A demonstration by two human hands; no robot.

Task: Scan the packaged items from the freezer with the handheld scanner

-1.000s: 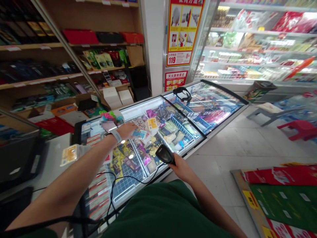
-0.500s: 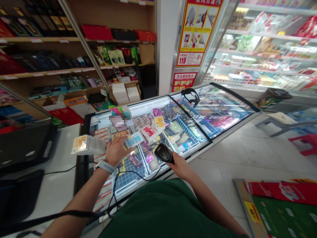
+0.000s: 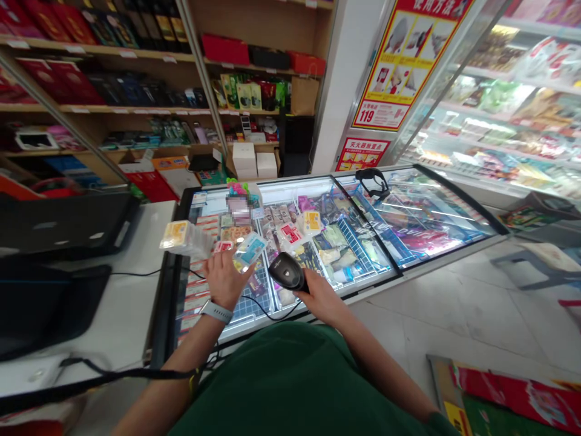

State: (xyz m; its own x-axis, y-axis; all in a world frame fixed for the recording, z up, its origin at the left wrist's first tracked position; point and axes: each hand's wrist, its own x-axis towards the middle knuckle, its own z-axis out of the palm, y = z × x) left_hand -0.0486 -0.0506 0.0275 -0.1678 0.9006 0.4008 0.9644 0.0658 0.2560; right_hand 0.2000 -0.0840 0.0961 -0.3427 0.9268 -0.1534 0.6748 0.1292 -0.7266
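My left hand (image 3: 223,280) is spread over the glass top of the chest freezer, its fingertips at a small pack with a red label (image 3: 224,246). Whether they touch it, I cannot tell. Just right of the thumb lies a clear pack with a blue label (image 3: 251,247). My right hand (image 3: 320,297) is closed around the handle of a black barcode scanner (image 3: 287,270), whose head points left toward the blue-labelled pack. Beyond the scanner are a red-labelled pack (image 3: 290,234) and a yellow-labelled pack (image 3: 311,222). Left of my left hand stands a row of yellow-labelled packs (image 3: 179,235).
The chest freezer (image 3: 363,283) holds bagged goods under glass. A black strap-like object (image 3: 373,183) rests on its far part. Left is a white counter (image 3: 131,321) with dark equipment. The scanner's cable (image 3: 267,316) trails across the glass. A grey stool (image 3: 529,266) stands at right.
The view has swung left, shifting the scene rightward. My right hand has brought the scanner leftward, nearer the blue-labelled pack. A red-labelled pack now shows at my left fingertips.
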